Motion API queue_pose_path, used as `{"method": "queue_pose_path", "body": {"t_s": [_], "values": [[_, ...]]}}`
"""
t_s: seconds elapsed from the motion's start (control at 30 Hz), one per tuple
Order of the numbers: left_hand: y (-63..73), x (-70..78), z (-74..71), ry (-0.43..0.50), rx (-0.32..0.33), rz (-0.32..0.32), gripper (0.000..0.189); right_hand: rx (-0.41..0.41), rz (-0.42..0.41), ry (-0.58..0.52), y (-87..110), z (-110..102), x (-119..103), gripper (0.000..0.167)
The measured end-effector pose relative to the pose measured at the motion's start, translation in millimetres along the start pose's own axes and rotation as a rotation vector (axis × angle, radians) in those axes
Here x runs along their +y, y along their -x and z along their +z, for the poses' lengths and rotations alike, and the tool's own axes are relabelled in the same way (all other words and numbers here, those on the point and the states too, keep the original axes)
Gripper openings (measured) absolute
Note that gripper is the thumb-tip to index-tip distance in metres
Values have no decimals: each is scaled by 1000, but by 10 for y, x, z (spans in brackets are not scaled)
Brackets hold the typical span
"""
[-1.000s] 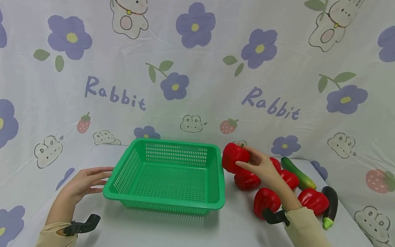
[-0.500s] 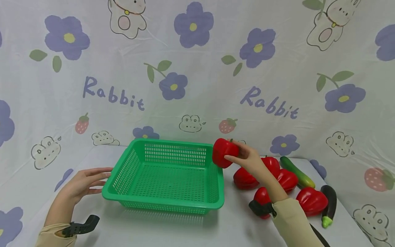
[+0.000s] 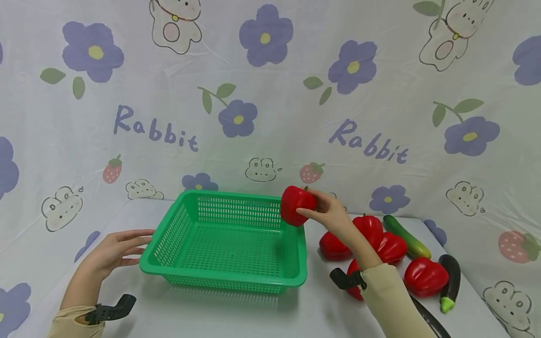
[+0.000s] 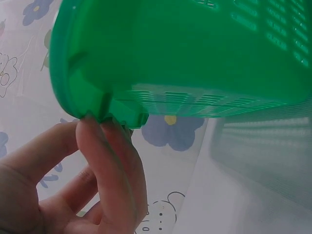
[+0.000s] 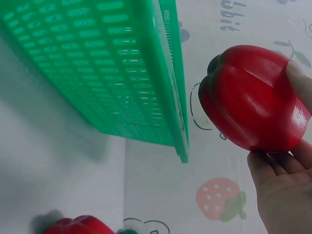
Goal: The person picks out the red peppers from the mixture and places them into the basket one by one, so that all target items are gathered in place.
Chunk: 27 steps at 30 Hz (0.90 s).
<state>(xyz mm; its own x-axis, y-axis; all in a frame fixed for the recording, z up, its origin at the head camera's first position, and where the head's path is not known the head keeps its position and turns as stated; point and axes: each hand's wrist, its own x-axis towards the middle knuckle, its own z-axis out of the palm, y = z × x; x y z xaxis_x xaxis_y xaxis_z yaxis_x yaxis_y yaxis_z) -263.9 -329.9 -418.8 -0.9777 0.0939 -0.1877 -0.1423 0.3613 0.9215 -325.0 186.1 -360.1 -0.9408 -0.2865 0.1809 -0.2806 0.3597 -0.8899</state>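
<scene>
A green plastic basket (image 3: 220, 276) with slotted walls stands in the middle of the white table, its floor bare. My left hand (image 3: 105, 252) is at its left end, fingers extended, with the fingertips touching the underside of the rim in the left wrist view. A glossy red bell pepper (image 3: 291, 206) is in my right hand (image 3: 331, 217), gripped between thumb and fingers, stem side toward the palm. In the head view it overlaps the basket's back right corner, raised above the rim. The right wrist view shows the pepper (image 5: 253, 100) apart from the basket wall.
Right of the basket lie several more red bell peppers (image 3: 425, 277), partly covered by the right forearm. Beyond them are a green cucumber-like vegetable (image 3: 407, 237) and a dark eggplant (image 3: 450, 281). A printed cloth (image 3: 270, 94) hangs behind the table.
My right hand has carried the bell pepper left and upward, from beside the basket to over its back right rim. My left hand has stayed at the basket's left end.
</scene>
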Motion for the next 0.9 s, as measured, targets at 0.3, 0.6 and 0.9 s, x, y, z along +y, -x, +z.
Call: {"method": "queue_pose_path", "body": {"t_s": [0.3,0.6,0.9], "values": [[12,25,16,-4,15,-3,57,5,0,16,-78,74,-24,67],[-7,21,10,-16,17,2,59,19,36,64,-171,172,-91,70],[8,29,17,1,11,1,57,14,25,42,-247,298,-144,62]]}}
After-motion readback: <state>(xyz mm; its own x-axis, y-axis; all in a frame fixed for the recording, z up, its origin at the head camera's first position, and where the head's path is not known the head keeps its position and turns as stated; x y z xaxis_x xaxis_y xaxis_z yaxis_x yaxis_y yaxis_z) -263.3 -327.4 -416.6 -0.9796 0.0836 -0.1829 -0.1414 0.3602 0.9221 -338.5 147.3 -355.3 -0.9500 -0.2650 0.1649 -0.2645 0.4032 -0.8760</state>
